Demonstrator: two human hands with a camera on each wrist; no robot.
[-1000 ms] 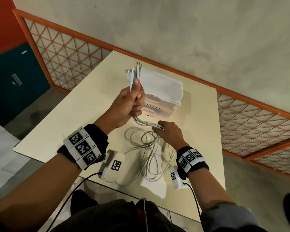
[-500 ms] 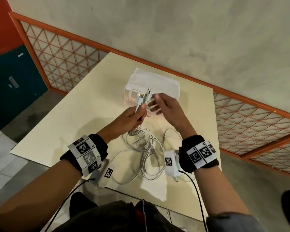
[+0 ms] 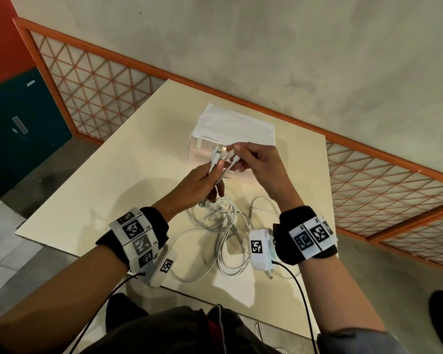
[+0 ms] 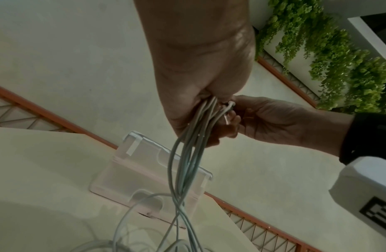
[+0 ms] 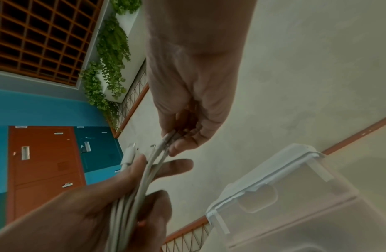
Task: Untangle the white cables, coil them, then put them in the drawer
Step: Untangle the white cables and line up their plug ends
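Several white cables (image 3: 220, 226) lie tangled in loops on the cream table (image 3: 108, 190), and their ends rise in a bundle (image 4: 187, 153) to my hands. My left hand (image 3: 202, 182) grips that bundle just below the plugs (image 3: 219, 152). My right hand (image 3: 253, 159) pinches one plug end (image 5: 168, 138) at the top of the bundle, right beside the left thumb. Behind both hands stands the small translucent drawer box (image 3: 235, 129), its drawer front (image 4: 148, 192) shut.
The table's near edge runs just in front of my body, and a cable plug (image 3: 253, 208) lies loose to the right of the tangle. An orange lattice railing (image 3: 100, 93) and a concrete wall lie beyond the table. Teal and orange lockers (image 5: 47, 162) stand at left.
My left hand lowered the cable ends from high above the box to chest level. My right hand left the tangle on the table, rose, and took one plug end at the top.
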